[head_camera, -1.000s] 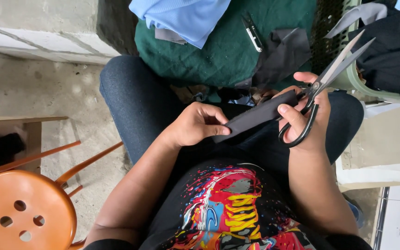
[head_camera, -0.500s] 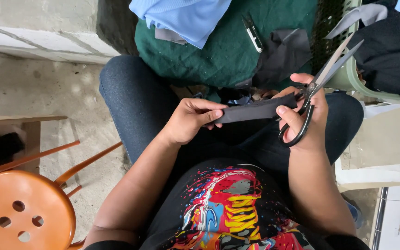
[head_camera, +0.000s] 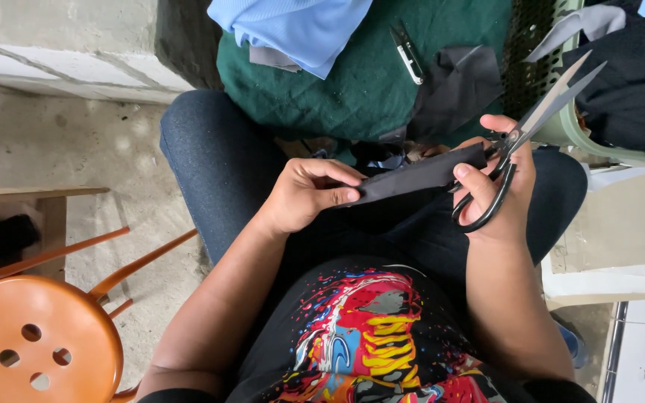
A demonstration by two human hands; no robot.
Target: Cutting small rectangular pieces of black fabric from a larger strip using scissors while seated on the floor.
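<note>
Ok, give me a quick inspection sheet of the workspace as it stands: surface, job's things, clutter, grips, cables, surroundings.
Surface: no table; work is held over the lap in dark jeans.
Job's things: dark fabric strip stretched between both hands; black-handled scissors, blades slightly apart, pointing up and away, not on the strip.
Clutter: green cloth ahead with light blue fabric, a small thread snip and a grey scrap on it; dark garments in a pale green basket.
Grips: left hand pinches the strip's end; right hand holds scissors and the strip's other end.
Cables: nothing seen.
Surroundings: concrete floor, orange stool, wooden frame.
</note>
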